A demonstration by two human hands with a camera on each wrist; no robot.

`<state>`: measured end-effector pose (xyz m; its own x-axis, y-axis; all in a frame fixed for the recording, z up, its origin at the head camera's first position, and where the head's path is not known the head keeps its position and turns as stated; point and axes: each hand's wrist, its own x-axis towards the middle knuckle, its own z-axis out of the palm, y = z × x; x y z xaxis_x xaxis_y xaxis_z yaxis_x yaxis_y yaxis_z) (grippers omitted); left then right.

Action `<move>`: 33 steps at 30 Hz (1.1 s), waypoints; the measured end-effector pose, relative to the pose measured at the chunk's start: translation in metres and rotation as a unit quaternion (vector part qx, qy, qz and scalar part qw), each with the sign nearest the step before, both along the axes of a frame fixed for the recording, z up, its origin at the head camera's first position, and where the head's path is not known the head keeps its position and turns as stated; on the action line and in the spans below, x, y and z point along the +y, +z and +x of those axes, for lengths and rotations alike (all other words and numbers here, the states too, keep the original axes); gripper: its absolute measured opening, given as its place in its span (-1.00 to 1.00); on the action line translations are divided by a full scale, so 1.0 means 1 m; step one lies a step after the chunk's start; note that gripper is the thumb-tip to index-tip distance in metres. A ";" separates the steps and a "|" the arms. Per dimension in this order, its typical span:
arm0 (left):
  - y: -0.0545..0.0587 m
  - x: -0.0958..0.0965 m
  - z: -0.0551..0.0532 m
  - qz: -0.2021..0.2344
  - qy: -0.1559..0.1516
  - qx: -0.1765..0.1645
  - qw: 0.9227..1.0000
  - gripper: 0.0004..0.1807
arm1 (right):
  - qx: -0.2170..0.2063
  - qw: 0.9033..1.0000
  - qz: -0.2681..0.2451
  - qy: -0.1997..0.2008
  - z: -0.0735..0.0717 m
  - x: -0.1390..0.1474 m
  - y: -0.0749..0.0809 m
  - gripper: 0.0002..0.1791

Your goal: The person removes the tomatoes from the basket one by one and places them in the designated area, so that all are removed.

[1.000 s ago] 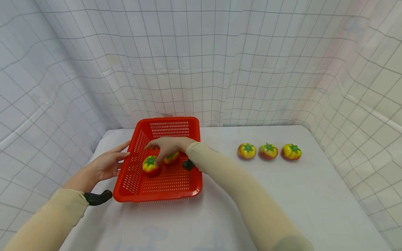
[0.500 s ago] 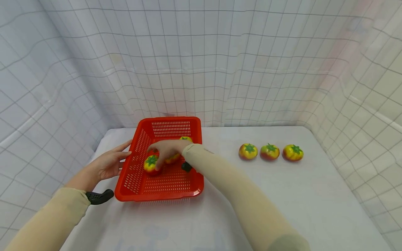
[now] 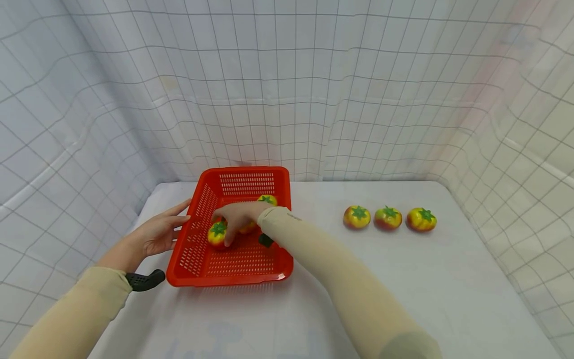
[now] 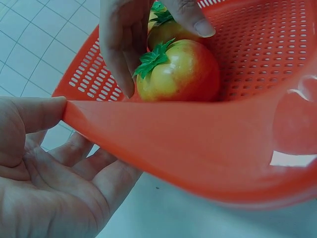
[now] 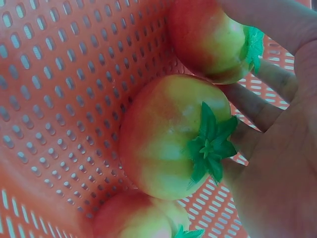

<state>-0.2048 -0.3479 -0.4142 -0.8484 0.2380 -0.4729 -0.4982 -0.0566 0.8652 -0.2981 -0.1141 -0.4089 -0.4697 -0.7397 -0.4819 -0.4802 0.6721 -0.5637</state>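
My right hand [image 3: 240, 214] reaches down into a red perforated plastic basket [image 3: 228, 282]. Its thumb and fingers curl round a red-yellow tomato [image 4: 178, 74] with a green leafy top, near the basket's left wall. Two more tomatoes lie beside it in a row: a middle one [image 5: 168, 134], partly covered by the hand in the head view, and another tomato [image 3: 267, 199] toward the far right corner. My left hand [image 3: 157, 234] is at the basket's left side; the thumb touches the rim and the loosely extended fingers lie under it, outside the wall.
Three similar tomatoes stand in a row on the right of the white table [image 3: 381, 279]: a left one [image 3: 357, 217], a middle one [image 3: 387, 218] and a right one [image 3: 421, 220]. White grid-patterned curtains [image 3: 287, 89] enclose the table at the back and sides.
The head view has shifted slightly, so everything sits a little further right. The tomato by the far right corner shows more now. Both hands stay nearly in place at the basket.
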 end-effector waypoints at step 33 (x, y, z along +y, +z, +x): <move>-0.002 -0.001 -0.001 0.002 0.008 -0.003 1.000 -0.20 | 0.094 0.992 -0.045 0.064 -0.001 0.007 0.011 -0.25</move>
